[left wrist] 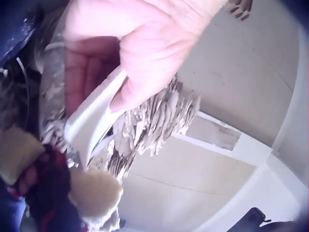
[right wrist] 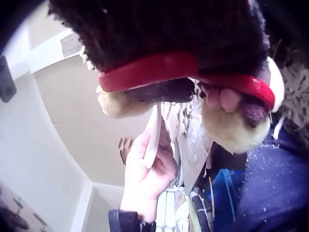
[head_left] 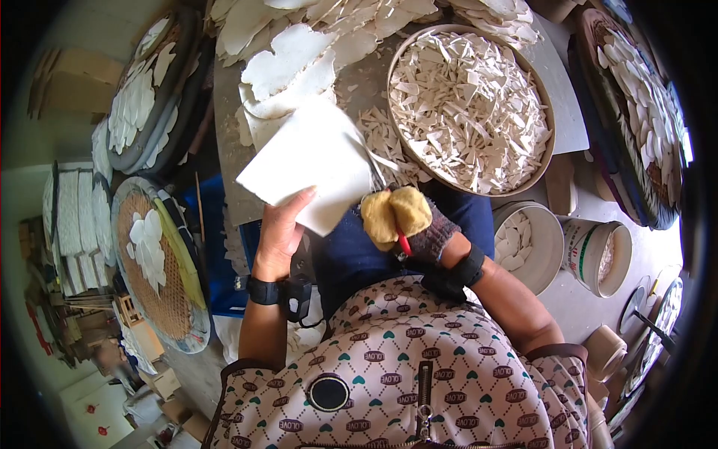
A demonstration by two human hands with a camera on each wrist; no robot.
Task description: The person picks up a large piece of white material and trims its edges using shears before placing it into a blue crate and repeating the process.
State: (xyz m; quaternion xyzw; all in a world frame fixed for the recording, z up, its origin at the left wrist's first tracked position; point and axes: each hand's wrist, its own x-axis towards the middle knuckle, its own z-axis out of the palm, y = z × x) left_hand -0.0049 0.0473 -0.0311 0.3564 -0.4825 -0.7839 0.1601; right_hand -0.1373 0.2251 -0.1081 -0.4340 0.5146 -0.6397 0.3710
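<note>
The left hand [head_left: 284, 228] pinches a white flat sheet [head_left: 310, 168] by its near edge, thumb on top; in the left wrist view the bare left hand [left wrist: 140, 43] holds the white sheet [left wrist: 91, 118] edge-on. The gloved right hand [head_left: 419, 228], with yellow padding [head_left: 396, 213] round its fingers, grips red-handled scissors [head_left: 404, 244], whose blades reach the sheet's right edge. In the right wrist view the red handles [right wrist: 149, 70] lie across the dark glove, and the left hand [right wrist: 152, 169] holds the sheet [right wrist: 153, 137] beyond.
A round tray [head_left: 553, 112] of white scraps stands at the right of the grey table [head_left: 228, 127]. Irregular white sheets [head_left: 288, 60] are piled at the back. Two buckets [head_left: 550, 258] are at the right, and a woven tray [head_left: 176, 307] with white pieces is at the left.
</note>
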